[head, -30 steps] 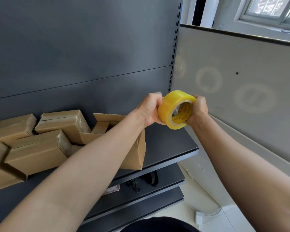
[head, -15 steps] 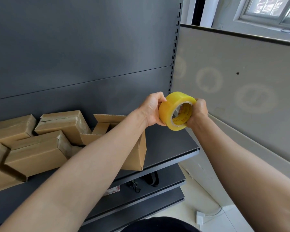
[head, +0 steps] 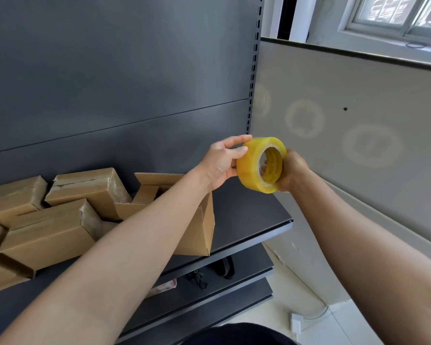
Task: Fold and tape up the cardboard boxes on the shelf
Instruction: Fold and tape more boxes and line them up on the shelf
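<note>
- While held up in front of the shelving, one roll of tape (head: pixel 249 168) sits between two hands, well above the top shelf (head: pixel 246 215) and touching no box.
- Left hand (head: pixel 219 165): cups the left side of the roll, with the index finger over the top, the thumb against the yellow band and the other fingers below.
- Right hand (head: pixel 294 173): grips the right side of the roll; one fingertip shows inside the core.
- Open box (head: pixel 197 232), one: stands on the top shelf below the left forearm, flaps up, partly hidden by the arm.
- Closed boxes (head: pixel 47 237), four counted: they lie taped in a loose pile to the left of the open box, some leaning on one another. The frame edge cuts the pile, so a higher count cannot be ruled out.
- Shelf levels, three: the top one carries all five boxes, and two lower shelves (head: pixel 209 295) sit beneath it.
- One white plug (head: pixel 295 324) with a cable lies on the floor.
</note>
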{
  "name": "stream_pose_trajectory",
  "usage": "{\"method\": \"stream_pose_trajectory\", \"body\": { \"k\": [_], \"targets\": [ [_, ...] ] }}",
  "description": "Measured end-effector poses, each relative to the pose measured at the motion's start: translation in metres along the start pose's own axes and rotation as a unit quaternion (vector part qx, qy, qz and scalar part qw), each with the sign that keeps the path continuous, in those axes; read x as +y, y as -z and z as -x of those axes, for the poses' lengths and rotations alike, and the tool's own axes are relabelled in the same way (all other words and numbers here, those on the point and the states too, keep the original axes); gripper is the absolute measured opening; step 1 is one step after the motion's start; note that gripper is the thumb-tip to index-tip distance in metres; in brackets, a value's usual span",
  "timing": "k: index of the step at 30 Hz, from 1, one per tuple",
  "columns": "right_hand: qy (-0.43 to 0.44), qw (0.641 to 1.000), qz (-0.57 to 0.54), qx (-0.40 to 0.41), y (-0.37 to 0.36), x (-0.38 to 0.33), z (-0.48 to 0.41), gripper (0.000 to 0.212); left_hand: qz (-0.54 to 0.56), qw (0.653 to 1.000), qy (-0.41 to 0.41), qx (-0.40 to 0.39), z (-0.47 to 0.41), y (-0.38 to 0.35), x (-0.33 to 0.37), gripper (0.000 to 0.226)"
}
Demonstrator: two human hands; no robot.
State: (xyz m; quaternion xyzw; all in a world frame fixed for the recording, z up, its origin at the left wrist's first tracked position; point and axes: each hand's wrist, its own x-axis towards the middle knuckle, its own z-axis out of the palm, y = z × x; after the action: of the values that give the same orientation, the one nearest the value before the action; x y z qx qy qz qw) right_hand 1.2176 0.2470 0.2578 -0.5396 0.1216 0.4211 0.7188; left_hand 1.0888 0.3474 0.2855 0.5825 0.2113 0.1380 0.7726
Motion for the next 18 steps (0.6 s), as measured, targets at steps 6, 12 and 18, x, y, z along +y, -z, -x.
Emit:
{"method": "stream_pose_trajectory", "body": {
  "k": [6,12,18],
  "targets": [
    [0.132,0.965,0.223,0.042,-0.008,0.006,0.014,0.074,0.065,0.992,-0.012,0.104,-0.012,-0.014,-0.004,0.024],
    [0.184,0.916,0.325,-0.144,0.004,0.004,0.028,0.020,0.067,0.987,-0.006,0.144,-0.013,-0.022,-0.009,0.019],
    [0.190,0.912,0.337,-0.140,0.006,0.010,0.025,0.029,-0.052,0.984,0.006,0.168,-0.016,-0.022,-0.010,0.012]
  ]
}}
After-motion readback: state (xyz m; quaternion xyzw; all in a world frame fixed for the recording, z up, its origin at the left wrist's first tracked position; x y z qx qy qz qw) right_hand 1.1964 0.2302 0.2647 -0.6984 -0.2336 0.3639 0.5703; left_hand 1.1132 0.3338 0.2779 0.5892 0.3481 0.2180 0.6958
